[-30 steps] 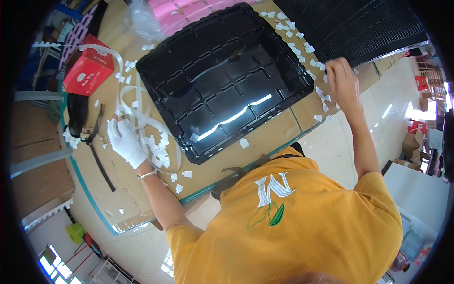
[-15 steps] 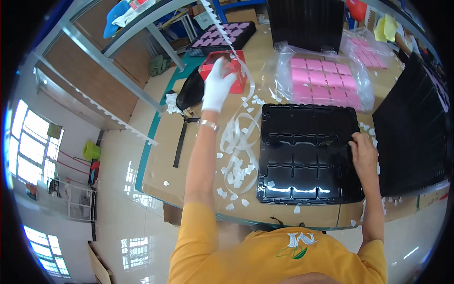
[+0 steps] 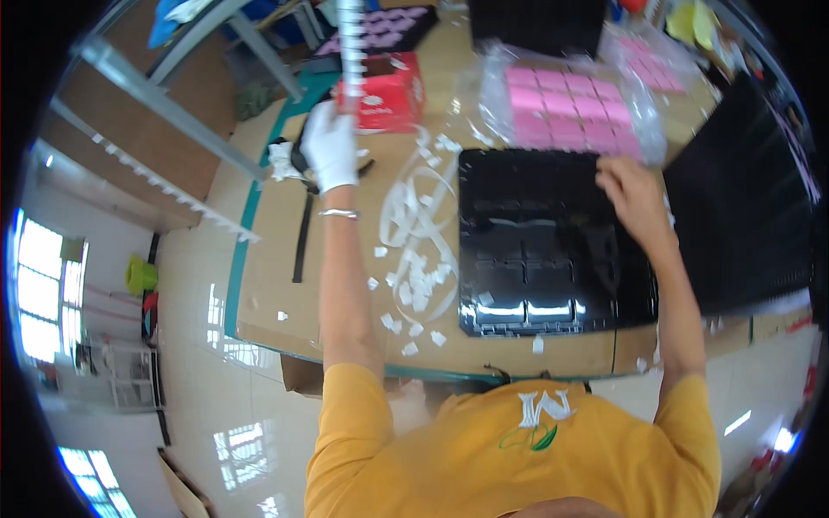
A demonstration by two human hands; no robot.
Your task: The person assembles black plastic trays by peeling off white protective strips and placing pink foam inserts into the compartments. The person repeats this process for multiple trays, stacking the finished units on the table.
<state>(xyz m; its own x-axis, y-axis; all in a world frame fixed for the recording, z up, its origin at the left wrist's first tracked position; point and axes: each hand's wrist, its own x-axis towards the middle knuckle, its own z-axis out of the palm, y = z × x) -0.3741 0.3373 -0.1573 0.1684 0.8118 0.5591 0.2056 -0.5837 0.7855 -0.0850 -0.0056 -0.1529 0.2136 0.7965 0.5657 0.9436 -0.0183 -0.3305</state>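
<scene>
My left hand (image 3: 332, 148), in a white glove, is closed at the lower end of a hanging white strip with a toothed edge (image 3: 352, 52). Motion blurs its fingers. It is left of the red box (image 3: 387, 97), over a black bag that it mostly hides. A black plastic tray (image 3: 553, 233) with moulded compartments lies flat in front of me. My bare right hand (image 3: 637, 200) is over the tray's far right corner, fingers curled and pressed together. Whatever they may pinch is too small to make out.
Loose white ribbon (image 3: 410, 207) and scattered white paper bits (image 3: 419, 281) lie left of the tray. Beyond it are pink pieces in a clear plastic bag (image 3: 566, 112). Tall black tray stacks (image 3: 738, 207) stand at right and far. A metal frame (image 3: 155, 112) rises at left.
My left hand has moved left from the red box's opening, and the hanging strip now runs straight down to it. My right hand has slid from the tray's right edge to its far corner.
</scene>
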